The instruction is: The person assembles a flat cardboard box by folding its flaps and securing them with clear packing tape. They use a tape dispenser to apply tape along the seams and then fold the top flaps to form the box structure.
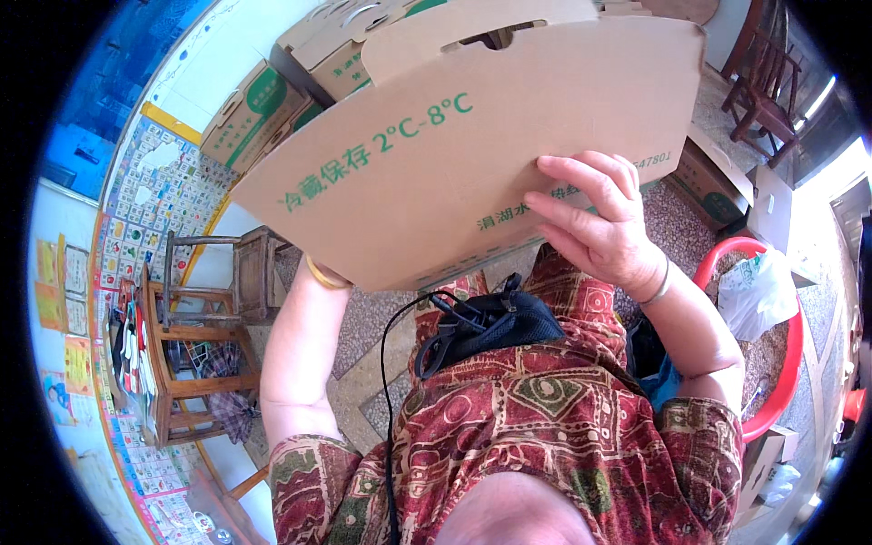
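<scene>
A brown cardboard carton (pixel 400 191) with green print is raised in front of my body, tilted, its handle slot along the far edge. My right hand (pixel 595 213) rests on its printed face with the fingers apart and stretched out, a bangle on the wrist. From the left my forearm (pixel 304 354) reaches up, and a gold bangle (pixel 327 275) shows at the carton's near left edge. Beyond that bangle the carton hides my left hand, so its fingers do not show. A black mesh pouch (pixel 500 318) with a cable lies against my waist.
More cartons stand at the far left (pixel 250 118), behind the raised one (pixel 341 64), and at the right (pixel 713 186). A red tub (pixel 788 372) with a white plastic bag (pixel 758 295) sits right. Wooden chairs stand at left (pixel 204 386) and far right (pixel 763 95).
</scene>
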`<state>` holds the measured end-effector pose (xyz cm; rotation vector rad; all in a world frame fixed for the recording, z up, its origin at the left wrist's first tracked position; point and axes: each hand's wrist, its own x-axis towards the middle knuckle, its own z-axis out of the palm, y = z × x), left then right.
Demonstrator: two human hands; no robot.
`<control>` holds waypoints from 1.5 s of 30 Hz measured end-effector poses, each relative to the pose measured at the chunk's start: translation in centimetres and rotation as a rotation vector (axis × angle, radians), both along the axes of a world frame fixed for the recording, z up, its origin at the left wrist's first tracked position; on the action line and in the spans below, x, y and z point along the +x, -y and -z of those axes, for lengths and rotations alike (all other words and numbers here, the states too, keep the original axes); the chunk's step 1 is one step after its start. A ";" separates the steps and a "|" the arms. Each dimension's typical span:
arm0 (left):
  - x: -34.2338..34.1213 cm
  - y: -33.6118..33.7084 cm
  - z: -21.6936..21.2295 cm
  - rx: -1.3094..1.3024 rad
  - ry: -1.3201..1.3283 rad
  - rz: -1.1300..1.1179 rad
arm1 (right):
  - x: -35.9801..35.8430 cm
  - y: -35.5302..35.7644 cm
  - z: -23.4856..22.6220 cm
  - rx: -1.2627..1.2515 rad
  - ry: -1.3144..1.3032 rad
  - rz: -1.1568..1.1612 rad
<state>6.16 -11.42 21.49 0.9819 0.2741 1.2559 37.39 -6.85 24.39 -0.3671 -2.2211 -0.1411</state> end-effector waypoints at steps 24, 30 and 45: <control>5.1 -4.1 -2.0 0.069 -0.295 0.417 | -1.1 1.7 -1.8 -0.557 -0.227 0.102; 4.9 -3.4 -1.9 0.118 -0.323 0.415 | -1.6 1.5 -1.2 -0.717 -0.370 -0.083; 5.7 3.5 -7.2 0.376 -0.384 0.016 | -1.6 1.8 2.5 -0.704 -0.603 -0.095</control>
